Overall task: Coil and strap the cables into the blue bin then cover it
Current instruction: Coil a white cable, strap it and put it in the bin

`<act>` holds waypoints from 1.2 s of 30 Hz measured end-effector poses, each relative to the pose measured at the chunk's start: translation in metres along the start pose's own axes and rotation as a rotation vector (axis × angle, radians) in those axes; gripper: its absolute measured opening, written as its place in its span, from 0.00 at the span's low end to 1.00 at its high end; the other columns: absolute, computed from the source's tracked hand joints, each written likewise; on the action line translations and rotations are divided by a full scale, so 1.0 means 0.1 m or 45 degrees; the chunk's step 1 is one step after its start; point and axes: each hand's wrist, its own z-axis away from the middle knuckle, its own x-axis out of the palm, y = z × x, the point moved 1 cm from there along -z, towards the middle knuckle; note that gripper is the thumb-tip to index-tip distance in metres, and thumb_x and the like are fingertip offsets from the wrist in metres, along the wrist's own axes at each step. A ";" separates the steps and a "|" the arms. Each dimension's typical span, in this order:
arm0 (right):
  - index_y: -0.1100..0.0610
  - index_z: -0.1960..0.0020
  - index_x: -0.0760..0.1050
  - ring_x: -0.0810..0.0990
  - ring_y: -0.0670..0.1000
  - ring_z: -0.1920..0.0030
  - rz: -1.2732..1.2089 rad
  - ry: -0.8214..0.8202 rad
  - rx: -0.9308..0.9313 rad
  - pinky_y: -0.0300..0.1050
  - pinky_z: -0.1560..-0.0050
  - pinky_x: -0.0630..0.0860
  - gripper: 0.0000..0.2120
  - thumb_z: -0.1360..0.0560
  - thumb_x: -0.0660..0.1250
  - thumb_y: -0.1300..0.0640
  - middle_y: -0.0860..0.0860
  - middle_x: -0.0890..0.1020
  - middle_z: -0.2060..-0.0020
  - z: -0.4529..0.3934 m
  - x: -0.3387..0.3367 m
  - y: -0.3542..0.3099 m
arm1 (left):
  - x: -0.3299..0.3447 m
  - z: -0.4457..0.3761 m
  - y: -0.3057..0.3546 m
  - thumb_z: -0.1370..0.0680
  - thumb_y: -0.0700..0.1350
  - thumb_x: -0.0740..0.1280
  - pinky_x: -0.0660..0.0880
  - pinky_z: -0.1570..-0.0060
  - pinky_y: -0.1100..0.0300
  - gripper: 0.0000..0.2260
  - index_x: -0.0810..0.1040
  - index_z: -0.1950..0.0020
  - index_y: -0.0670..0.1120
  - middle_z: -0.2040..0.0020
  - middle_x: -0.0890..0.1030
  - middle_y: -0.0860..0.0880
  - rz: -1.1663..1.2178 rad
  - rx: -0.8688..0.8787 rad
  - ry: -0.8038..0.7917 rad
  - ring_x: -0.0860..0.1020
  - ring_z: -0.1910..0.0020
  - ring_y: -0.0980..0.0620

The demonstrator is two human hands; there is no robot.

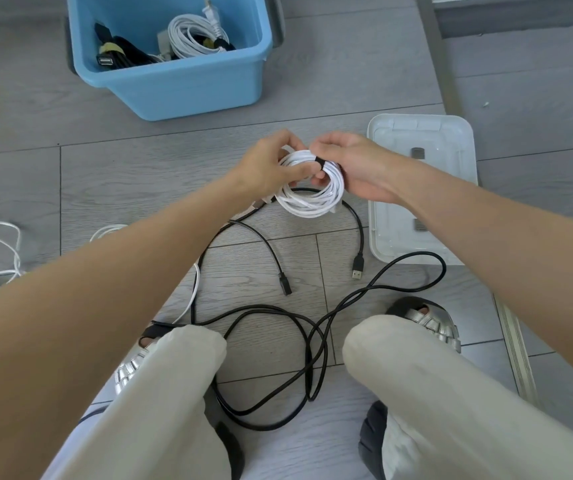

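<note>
Lying loose on the floor between the knees, black cables sprawl. Above them both hands pinch a white cable coil: left hand on its left side, right hand at its black strap. Right lies the lid; farther, the blue bin holds strapped coils.

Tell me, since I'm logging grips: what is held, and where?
Both the left hand and right hand grip the white cable coil at its top, by the black strap.

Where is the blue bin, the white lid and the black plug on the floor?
blue bin (188, 84), head view, on its front wall.
white lid (458, 133), head view, on its far rim.
black plug (358, 268), head view, on the plug's body.
</note>
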 end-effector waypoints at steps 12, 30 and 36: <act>0.57 0.49 0.73 0.76 0.52 0.54 0.216 0.018 0.008 0.46 0.44 0.71 0.13 0.19 0.54 0.50 0.56 0.79 0.54 -0.07 -0.02 0.01 | -0.07 0.00 -0.09 0.27 0.43 0.72 0.71 0.57 0.57 0.04 0.78 0.56 0.46 0.59 0.79 0.43 0.145 -0.202 -0.135 0.76 0.61 0.48; 0.56 0.34 0.68 0.74 0.46 0.39 0.553 -0.274 -0.155 0.37 0.39 0.69 0.21 0.26 0.68 0.61 0.50 0.77 0.40 -0.11 0.17 -0.24 | -0.44 0.06 -0.16 0.25 0.48 0.69 0.68 0.54 0.58 0.08 0.79 0.53 0.43 0.62 0.76 0.48 0.231 -0.080 -0.038 0.72 0.61 0.52; 0.55 0.31 0.64 0.75 0.52 0.41 1.219 -0.292 -0.353 0.53 0.35 0.70 0.27 0.27 0.68 0.63 0.51 0.76 0.42 -0.29 0.53 -0.44 | -0.84 0.19 -0.23 0.23 0.45 0.65 0.68 0.61 0.64 0.16 0.81 0.70 0.50 0.69 0.73 0.51 0.573 -0.068 -0.090 0.70 0.68 0.56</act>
